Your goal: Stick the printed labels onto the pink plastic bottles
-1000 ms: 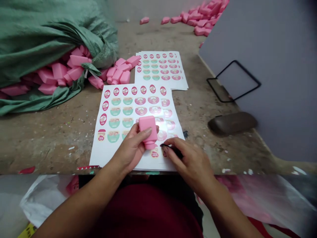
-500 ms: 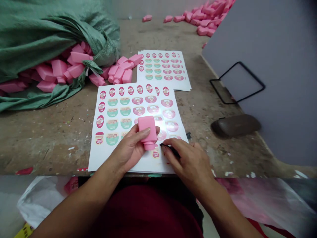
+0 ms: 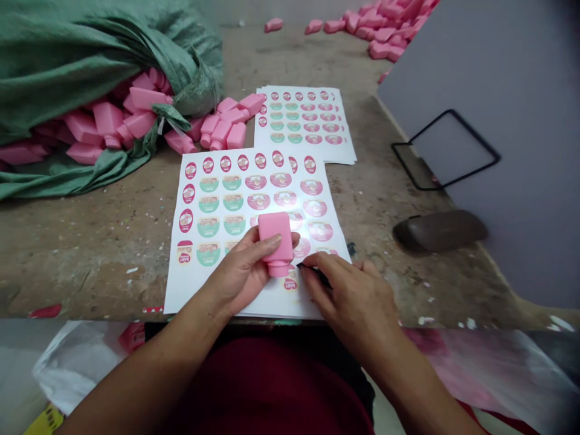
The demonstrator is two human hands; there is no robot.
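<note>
Pink bottle (image 3: 274, 237), held over the printed label sheet (image 3: 181, 284), its neck directed toward 6 o'clock. Through the head camera I observe the left hand (image 3: 247, 260) grasping the bottle, thumb laid across its upper face; the right hand (image 3: 353, 296), at 4 o'clock, pinches a dark pointed tool (image 3: 322, 278), tip near the neck. From the bottle, I locate a second label stack (image 3: 308, 154) at 1 o'clock, a green sack (image 3: 90, 42) at 10 and a brown case (image 3: 441, 231) at 3.
</note>
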